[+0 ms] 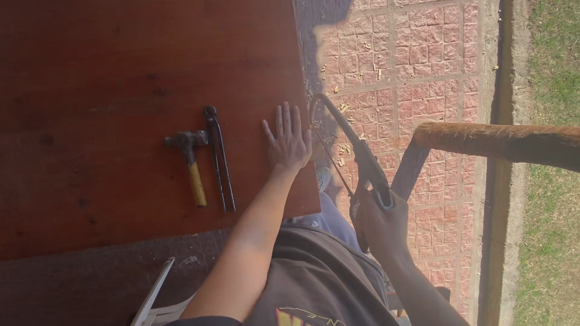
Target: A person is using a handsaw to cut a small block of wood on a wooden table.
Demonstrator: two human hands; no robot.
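Reddish-brown wooden board (121, 72), flat, filling the left and centre of the view; taken as landmark for all below. Hammer (188, 162) with dark metal head and yellowish wooden handle, lying on the board left of its middle, handle pointing toward the near edge. Dark metal pincers (219, 158), long-handled, lying on the board just beside the hammer on its right, jaws away from the near edge, handles close together. Pale slat (154, 293) below the board's near edge, only partly seen. Left hand (289, 142), palm down, pressed flat on the board close to its right edge, fingers spread apart and straight, clamped on nothing. Hacksaw (347, 148), dark frame, set against the board's right edge just beside the left hand, thin blade running alongside that edge. Right hand (379, 220), off the board to its right and near its near corner, fingers curled tight around the hacksaw's handle. Reddish paving blocks (417, 66) beyond the board's right edge, strewn with pale wood chips (344, 148). Rough round wooden pole (501, 142) farther right of the board, crossing above paving and grass strip (553, 181).
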